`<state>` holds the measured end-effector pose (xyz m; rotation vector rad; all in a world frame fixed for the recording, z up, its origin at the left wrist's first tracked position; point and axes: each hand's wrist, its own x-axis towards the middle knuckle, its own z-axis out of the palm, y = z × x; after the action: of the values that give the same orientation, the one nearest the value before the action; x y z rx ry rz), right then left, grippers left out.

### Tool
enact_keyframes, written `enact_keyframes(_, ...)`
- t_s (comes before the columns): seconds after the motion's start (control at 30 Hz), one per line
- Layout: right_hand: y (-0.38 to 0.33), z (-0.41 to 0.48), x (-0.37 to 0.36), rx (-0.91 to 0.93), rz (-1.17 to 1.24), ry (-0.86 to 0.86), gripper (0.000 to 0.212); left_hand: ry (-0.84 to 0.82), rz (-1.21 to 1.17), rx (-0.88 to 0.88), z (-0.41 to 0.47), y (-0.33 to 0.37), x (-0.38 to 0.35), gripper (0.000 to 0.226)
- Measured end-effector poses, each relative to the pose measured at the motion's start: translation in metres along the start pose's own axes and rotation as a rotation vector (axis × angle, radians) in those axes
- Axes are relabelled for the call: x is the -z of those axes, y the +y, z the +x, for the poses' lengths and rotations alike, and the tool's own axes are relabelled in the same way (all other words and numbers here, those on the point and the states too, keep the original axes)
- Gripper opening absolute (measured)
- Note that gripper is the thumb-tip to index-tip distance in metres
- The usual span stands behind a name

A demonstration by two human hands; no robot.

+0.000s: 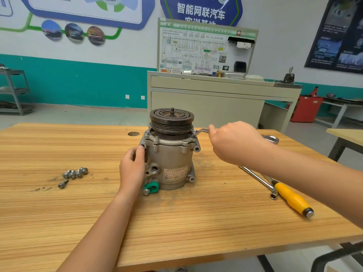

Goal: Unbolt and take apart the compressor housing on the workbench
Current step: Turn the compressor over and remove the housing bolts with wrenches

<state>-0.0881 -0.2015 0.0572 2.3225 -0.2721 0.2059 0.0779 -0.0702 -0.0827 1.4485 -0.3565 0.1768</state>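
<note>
I see the compressor (170, 154) standing mid-frame on the wooden workbench (176, 222). My left hand (132, 165) holds its left side. My right hand (233, 140), just right of its top, grips a wrench (272, 138) whose tip touches the top rim.

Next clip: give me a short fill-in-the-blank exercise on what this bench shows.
The right hand grips a ____ at the top flange of the compressor.
Below the left hand, a ____ plastic piece sits at the compressor base.
The handle of the screwdriver is ____.
Loose bolts lie to the compressor's ____.
Missing: wrench, green, yellow, left.
</note>
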Motion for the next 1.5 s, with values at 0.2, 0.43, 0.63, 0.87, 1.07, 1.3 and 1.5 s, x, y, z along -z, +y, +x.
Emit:
enact_keyframes(0.2, 0.025, 0.020, -0.061, -0.079, 0.115, 0.101, 0.029, -0.002, -0.004, 0.021, -0.002, 0.001, 0.001, 0.032)
enact_keyframes(0.43, 0.000, 0.096, -0.084, -0.129, 0.491, 0.232, 0.036, -0.011, -0.015, 0.023, 0.001, -0.001, 0.001, 0.031)
enact_keyframes(0.63, -0.001, 0.070, -0.067, -0.421, 1.216, 0.462, 0.036, -0.002, -0.019, 0.036, 0.002, -0.001, 0.000, 0.030)
enact_keyframes(0.87, 0.006, -0.008, -0.037, -0.292, 0.467, 0.097, 0.046, -0.007, -0.023, 0.041, 0.000, 0.000, 0.000, 0.029)
enact_keyframes(1.07, -0.003, -0.005, -0.023, -0.243, 0.383, 0.048, 0.049, -0.007, -0.026, 0.036, 0.000, 0.001, -0.001, 0.030)
enact_keyframes(1.3, -0.002, -0.006, -0.013, -0.305, 0.411, 0.038, 0.046, -0.008, -0.027, 0.032, -0.001, 0.002, 0.000, 0.028)
enact_keyframes(1.5, -0.021, -0.005, 0.004, -0.163, 0.226, -0.043, 0.050, -0.014, -0.033, 0.034, -0.001, 0.001, 0.001, 0.030)
